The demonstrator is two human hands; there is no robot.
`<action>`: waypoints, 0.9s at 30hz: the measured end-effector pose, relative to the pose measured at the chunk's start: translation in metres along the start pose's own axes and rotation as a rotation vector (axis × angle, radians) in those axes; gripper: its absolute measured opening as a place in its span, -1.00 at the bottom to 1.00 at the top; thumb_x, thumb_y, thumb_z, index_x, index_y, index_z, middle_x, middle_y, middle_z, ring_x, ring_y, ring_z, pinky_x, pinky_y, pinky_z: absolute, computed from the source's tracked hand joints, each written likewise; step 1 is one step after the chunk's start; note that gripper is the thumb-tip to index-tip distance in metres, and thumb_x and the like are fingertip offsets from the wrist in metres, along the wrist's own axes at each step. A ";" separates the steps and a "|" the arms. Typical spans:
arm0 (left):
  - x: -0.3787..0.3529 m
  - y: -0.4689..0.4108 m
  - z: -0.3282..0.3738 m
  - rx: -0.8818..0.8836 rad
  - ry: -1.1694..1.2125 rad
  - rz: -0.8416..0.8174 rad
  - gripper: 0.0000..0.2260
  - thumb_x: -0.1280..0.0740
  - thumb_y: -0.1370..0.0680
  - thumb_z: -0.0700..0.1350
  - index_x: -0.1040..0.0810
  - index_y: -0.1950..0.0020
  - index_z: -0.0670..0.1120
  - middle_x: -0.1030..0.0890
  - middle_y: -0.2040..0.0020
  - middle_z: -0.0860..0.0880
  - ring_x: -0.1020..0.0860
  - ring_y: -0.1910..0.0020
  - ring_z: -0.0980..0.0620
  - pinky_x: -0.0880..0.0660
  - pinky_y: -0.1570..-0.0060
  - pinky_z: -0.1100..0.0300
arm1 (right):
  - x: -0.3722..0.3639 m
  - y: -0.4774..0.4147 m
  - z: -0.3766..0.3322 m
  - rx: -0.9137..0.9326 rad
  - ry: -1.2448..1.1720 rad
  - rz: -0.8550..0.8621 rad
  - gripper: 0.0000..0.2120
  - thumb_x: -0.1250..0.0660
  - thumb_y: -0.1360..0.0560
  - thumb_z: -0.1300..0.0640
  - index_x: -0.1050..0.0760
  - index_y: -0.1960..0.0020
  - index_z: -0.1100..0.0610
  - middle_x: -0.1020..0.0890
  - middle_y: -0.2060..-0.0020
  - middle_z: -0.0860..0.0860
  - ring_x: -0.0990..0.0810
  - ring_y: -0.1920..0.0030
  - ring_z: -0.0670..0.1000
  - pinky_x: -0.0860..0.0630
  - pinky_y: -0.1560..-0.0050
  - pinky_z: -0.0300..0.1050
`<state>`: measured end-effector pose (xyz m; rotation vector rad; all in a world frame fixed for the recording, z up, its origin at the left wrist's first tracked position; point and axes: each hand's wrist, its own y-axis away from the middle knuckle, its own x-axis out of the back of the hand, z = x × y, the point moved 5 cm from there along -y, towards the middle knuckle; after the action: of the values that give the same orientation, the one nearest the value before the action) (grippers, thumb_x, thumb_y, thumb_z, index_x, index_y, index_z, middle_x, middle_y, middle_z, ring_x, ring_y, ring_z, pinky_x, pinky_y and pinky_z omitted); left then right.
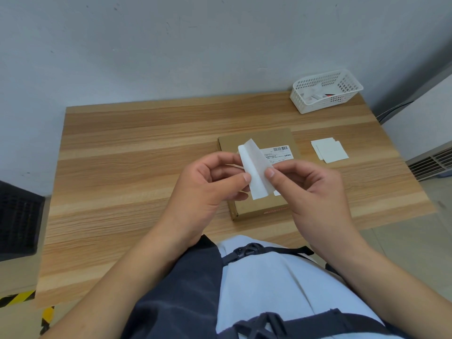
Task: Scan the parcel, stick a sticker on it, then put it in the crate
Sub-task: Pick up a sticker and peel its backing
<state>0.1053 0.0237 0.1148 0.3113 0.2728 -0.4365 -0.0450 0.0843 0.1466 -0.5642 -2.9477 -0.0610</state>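
— Where is the parcel?
— The parcel [259, 206] lies flat on the table [137, 148] at mid-frame, its barcode label [278, 152] facing up, just beyond the hands
— And the fingers [220, 159]?
— The left hand [208, 184] pinches the left edge of a sticker [256, 172] with its thumb; the right hand [310, 192] pinches the right edge, and the sheet's top curls over. More white squares [330, 150] lie right of the parcel, a white basket [326, 90] at upper right
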 end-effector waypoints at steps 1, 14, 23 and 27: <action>0.000 0.000 0.000 0.001 -0.003 0.005 -0.82 -0.41 -0.49 -0.36 -0.63 -0.06 -0.20 -0.71 0.16 -0.19 -0.63 0.17 -0.13 -0.62 0.08 0.02 | 0.000 0.000 0.000 -0.006 -0.005 -0.001 -0.75 -0.44 -0.50 0.30 -0.68 0.27 0.02 -0.74 0.32 -0.05 -0.66 0.27 -0.11 -0.53 0.16 -0.29; -0.006 -0.002 -0.002 0.018 -0.051 -0.002 -0.84 -0.42 -0.50 -0.31 -0.63 -0.06 -0.17 -0.72 0.12 -0.19 -0.65 0.17 -0.06 -0.60 0.09 0.10 | 0.004 -0.003 0.005 -0.053 -0.056 -0.043 -0.80 -0.47 -0.45 0.36 -0.67 0.22 0.08 -0.75 0.26 0.00 -0.70 0.22 -0.05 -0.57 0.09 -0.21; -0.022 -0.010 -0.008 0.024 -0.061 -0.009 -0.80 -0.47 -0.42 -0.21 -0.64 -0.03 -0.18 -0.72 0.17 -0.14 -0.64 0.21 0.00 -0.59 0.13 0.16 | 0.016 -0.008 0.016 -0.065 -0.076 -0.076 -0.93 -0.46 -0.41 0.24 -0.69 0.14 0.11 -0.77 0.18 0.10 -0.74 0.11 0.11 -0.64 -0.06 0.03; -0.031 -0.016 -0.012 0.027 -0.064 -0.011 -0.72 -0.48 -0.34 -0.13 -0.64 -0.01 -0.18 -0.71 0.19 -0.13 -0.63 0.23 0.01 -0.59 0.14 0.17 | 0.028 -0.011 0.024 -0.083 -0.081 -0.070 -0.94 -0.46 -0.40 0.21 -0.69 0.14 0.11 -0.77 0.17 0.10 -0.74 0.10 0.10 -0.64 -0.07 0.03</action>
<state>0.0682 0.0258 0.1098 0.3221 0.2064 -0.4607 -0.0779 0.0855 0.1271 -0.4846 -3.0560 -0.1730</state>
